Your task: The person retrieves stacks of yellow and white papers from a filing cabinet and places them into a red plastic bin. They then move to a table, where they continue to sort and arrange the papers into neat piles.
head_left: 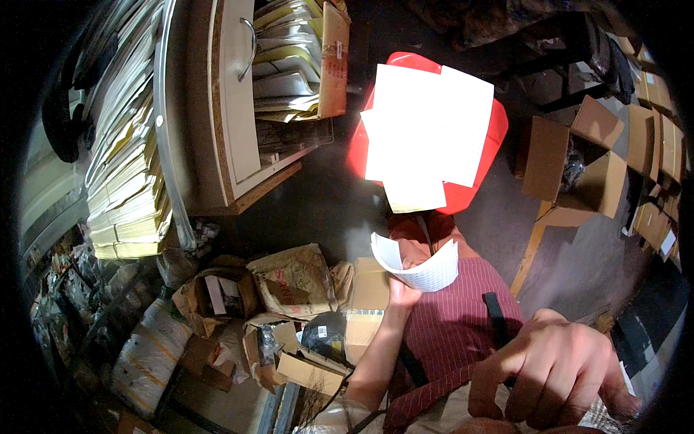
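My left hand (405, 291) is closed on the lower left edge of a curled white sheet of paper (426, 277) with rows of fine print, held above my lap. The sheet hides most of its fingers. My right hand (553, 362) is raised close at the lower right, its fingers curled down. Whatever it grips, if anything, is hidden, though a white edge shows beside it. Ahead of me, several overlapping white sheets (426, 126) lie on a red stool (491, 141), washed out by bright light. A maroon striped apron (463, 311) covers my front.
A cabinet (235, 94) stands on the left, with stacked papers (126, 166) beside it and a carton of papers (334, 61) behind. Bags and cartons crowd the lower left, including a brown sack (293, 278). An open cardboard box (546, 155) sits to the right, near other cartons (654, 137).
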A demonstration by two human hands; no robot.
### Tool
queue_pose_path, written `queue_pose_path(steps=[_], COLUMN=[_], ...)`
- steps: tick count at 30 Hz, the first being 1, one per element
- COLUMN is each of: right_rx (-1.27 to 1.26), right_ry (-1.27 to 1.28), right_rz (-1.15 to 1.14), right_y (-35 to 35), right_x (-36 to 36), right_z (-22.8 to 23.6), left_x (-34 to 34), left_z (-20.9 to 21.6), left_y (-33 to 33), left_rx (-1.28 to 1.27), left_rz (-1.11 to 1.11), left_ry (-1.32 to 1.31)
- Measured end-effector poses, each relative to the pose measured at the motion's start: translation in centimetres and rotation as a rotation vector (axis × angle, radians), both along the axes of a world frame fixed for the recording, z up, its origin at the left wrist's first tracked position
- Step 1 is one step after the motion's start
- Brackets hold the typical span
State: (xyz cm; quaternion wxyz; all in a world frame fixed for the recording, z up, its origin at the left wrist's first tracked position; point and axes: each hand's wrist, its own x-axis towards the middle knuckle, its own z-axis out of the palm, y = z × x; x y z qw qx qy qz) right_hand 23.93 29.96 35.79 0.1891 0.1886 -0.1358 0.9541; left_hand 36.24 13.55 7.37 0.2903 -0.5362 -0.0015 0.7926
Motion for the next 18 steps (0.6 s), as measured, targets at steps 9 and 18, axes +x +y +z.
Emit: queue_pose_path(steps=[9,18], right_rx=[0.188,0.177], right_ry=[0.247,0.142], right_rz=[0.187,0.366], right_y=[0.2,0.8], right_x=[-8.0,-7.2], right_z=[-0.8,-0.1], left_x=[0.9,1.1], left_z=[-0.6,-0.3], left_y=[-1.1,-1.2], left_rx=[-0.022,-0.037], left_rz=[0.024,0.011], left_ry=[-0.028,0.011])
